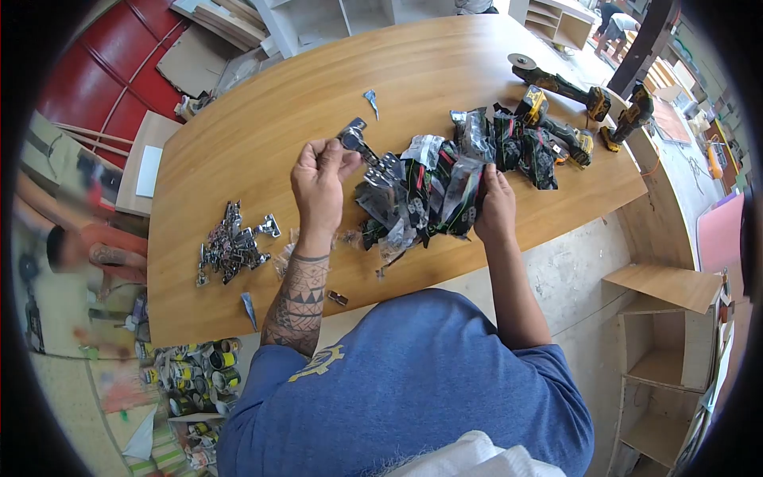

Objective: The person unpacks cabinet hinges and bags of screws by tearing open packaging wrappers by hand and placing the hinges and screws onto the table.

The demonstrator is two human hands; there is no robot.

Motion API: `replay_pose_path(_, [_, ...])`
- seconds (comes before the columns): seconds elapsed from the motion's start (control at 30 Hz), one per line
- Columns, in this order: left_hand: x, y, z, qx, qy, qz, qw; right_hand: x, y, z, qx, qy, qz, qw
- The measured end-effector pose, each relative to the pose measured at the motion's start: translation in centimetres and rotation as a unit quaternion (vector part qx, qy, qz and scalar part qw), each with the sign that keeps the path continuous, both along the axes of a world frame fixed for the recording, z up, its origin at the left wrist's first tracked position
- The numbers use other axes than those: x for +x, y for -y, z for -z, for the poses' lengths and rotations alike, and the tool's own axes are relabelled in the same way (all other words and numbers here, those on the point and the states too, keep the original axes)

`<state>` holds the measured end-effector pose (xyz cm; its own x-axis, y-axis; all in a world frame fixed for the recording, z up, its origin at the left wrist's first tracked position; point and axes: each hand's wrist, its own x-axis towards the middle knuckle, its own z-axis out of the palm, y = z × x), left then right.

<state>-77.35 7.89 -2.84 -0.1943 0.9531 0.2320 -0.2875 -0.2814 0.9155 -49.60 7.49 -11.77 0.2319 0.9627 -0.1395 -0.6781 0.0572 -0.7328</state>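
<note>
My left hand [322, 183] holds a metal hinge [362, 145] up over the wooden table [278, 107], pinched between thumb and fingers. A pile of black and clear plastic packets [421, 191] lies in front of me. My right hand [497, 205] is at the right side of that pile, its fingers closed on the edge of a packet [462, 195]. More metal parts, apparently hinges, show at the packets' upper left. To the left, a heap of loose metal hinges [230, 246] rests on the table.
Power tools [560, 87] lie at the table's right end. Small blue-white pieces sit near the back [371, 103] and front left edge [249, 310]. A person [111, 250] is at the left. Cans stand below the table, and wooden shelving [664, 358] is at the right.
</note>
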Motion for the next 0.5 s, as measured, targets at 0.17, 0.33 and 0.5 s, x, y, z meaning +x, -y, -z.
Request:
replay_pose_path(0.17, [-4.9,-0.2,0.4,0.015,-0.063,-0.120,0.991,1.6,0.4,-1.0,-0.048,-0.016,0.064,0.997])
replay_pose_path(0.33, [-11.2,-0.4,2.3,-0.078,-0.156,-0.167,0.971,2.3,1.6,-3.6,-0.034,0.105,0.046,0.993])
replay_pose_path(0.5, [-12.1,-1.0,4.1,-0.117,-0.111,-0.171,0.972,-2.8,3.6,-8.4,0.160,0.469,-0.136,0.858])
